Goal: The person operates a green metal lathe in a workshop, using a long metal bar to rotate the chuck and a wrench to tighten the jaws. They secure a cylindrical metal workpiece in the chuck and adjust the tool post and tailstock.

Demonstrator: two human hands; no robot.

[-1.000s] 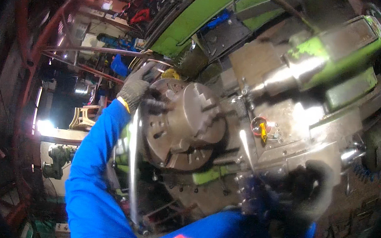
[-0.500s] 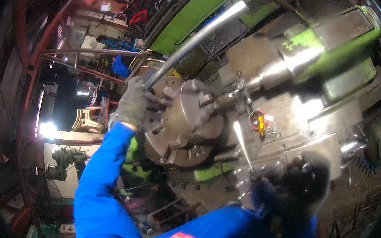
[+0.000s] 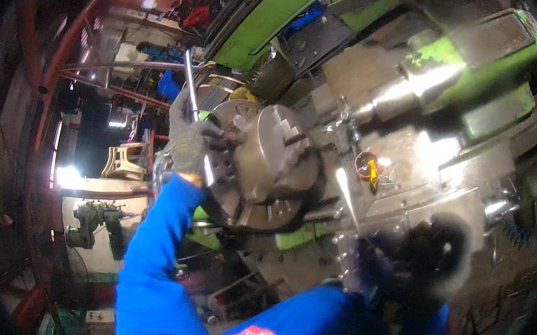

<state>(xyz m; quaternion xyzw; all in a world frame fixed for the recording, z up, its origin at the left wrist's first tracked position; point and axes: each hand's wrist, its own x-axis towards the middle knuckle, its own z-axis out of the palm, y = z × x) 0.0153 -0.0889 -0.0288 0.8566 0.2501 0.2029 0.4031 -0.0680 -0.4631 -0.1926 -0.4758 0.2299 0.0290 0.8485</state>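
My left hand (image 3: 187,143), in a grey glove, closes round a shiny metal bar (image 3: 190,79). The bar rises beyond the hand, and a bright piece showing below the fingers seems to be its other end. Right beside the hand is a large round lathe chuck (image 3: 264,148) with stepped jaws. At the lower right, a dark, blurred shape lies where my right sleeve ends; I cannot tell whether my right hand is in it or what it holds. A shiny tapered lever (image 3: 347,189) stands just ahead of that shape.
The green lathe tailstock (image 3: 484,78) stands at the far right. On the carriage a small round red-rimmed container (image 3: 367,165) holds something yellow. A wooden chair-like frame (image 3: 123,161) and a greenish machine (image 3: 87,222) are at left. A red metal frame runs along the left.
The bar has swung left from a long slant toward the upper right to a steeper position. My left hand stays beside the chuck, having shifted slightly. The dark shape at the lower right remains.
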